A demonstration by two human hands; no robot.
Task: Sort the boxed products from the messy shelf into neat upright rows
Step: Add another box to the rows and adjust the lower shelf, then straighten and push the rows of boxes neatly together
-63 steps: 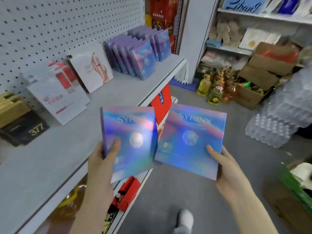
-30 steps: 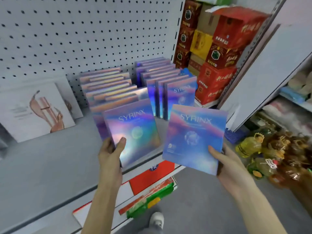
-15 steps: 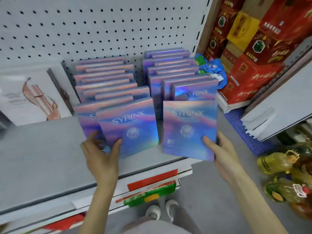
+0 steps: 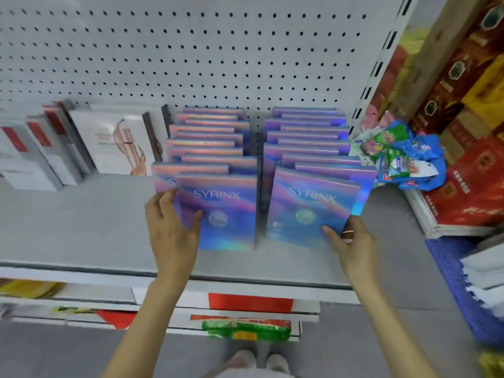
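Two rows of iridescent blue-purple SYRINX boxes stand upright on the grey shelf [image 4: 81, 230], running back to the pegboard. My left hand [image 4: 170, 227] grips the left edge of the front box of the left row [image 4: 226, 214], thumb on its face, fingers behind it. My right hand [image 4: 349, 241] holds the lower right corner of the front box of the right row [image 4: 308, 208], thumb on its face. Both front boxes stand on the shelf and lean back against their rows.
White boxes with a bottle picture [image 4: 117, 143] and white-and-red boxes [image 4: 35, 148] stand left of the rows. Crumpled blue-green packets [image 4: 401, 154] lie to the right beside stacked red cartons [image 4: 469, 192]. A blue crate [image 4: 463, 285] sits on the floor at right.
Both hands carried one SYRINX box each from mid-air to the shelf and set them at the front of the two rows. The view turned toward the pegboard.
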